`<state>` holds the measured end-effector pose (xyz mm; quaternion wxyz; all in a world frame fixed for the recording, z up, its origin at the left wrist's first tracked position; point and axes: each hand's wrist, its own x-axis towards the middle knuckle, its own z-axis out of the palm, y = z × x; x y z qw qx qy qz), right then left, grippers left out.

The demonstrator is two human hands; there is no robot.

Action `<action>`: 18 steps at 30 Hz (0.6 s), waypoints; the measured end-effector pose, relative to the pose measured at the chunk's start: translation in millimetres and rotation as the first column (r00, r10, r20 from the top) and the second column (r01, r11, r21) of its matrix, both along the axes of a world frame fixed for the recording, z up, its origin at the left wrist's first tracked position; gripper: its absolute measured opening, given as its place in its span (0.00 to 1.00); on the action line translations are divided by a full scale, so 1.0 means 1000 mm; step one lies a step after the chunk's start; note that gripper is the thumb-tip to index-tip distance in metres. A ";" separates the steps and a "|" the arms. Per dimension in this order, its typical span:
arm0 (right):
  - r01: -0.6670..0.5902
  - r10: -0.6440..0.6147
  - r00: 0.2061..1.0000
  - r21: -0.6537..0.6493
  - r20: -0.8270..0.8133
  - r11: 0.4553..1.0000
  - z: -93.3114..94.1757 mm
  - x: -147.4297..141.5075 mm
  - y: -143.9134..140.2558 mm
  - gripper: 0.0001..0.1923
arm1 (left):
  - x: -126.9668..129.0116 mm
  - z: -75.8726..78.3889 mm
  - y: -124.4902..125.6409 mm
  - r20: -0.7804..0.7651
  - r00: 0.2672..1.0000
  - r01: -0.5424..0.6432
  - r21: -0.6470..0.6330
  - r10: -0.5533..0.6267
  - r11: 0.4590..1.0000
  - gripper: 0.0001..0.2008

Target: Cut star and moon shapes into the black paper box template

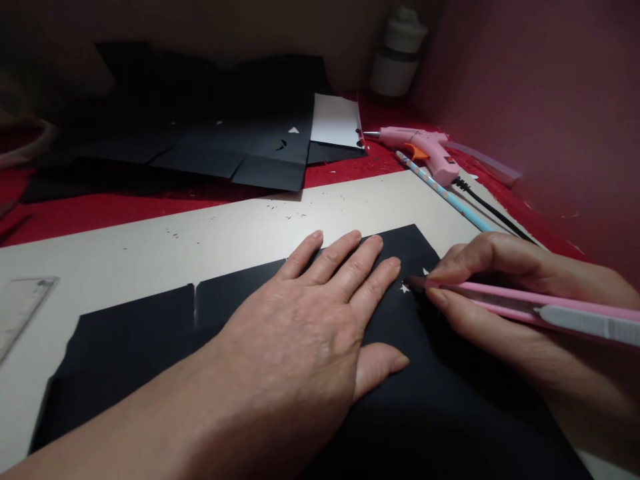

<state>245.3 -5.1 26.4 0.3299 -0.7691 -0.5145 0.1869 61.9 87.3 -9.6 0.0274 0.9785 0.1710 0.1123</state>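
A large sheet of black card [150,340] lies on a pale board, with a slit near its far edge. My left hand [315,320] presses flat on the card, palm down and fingers spread. My right hand [490,280] is closed around a pink utility knife [505,300] with a grey slider. The dark blade points left, its tip at a small white star [405,289] in the card. Another small pale shape [425,271] shows just beyond the blade, partly behind my fingers.
Behind lie more black cut cards [210,147] and white paper [335,120] on red cloth [100,217]. A pink glue gun [430,148] and a light-blue pencil [445,193] are at right, near a bottle [397,57]. Dark scraps dot the board [240,227]; a clear ruler [25,307] is left.
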 end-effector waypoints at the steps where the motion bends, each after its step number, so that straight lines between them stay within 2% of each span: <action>1: -0.013 0.013 1.000 0.000 0.006 1.000 -0.001 0.001 0.000 0.06 | 0.000 0.000 0.000 0.001 1.000 0.000 -0.005 0.000 1.000 0.34; 11: 0.017 -0.016 0.995 0.006 -0.093 1.000 -0.001 0.000 0.000 0.08 | 0.001 -0.001 0.000 0.002 1.000 0.003 -0.034 -0.003 0.999 0.34; 18: -0.021 0.019 0.997 -0.023 -0.077 1.000 -0.001 0.003 -0.001 0.05 | 0.001 0.000 0.002 -0.031 0.999 0.005 -0.052 -0.006 0.999 0.35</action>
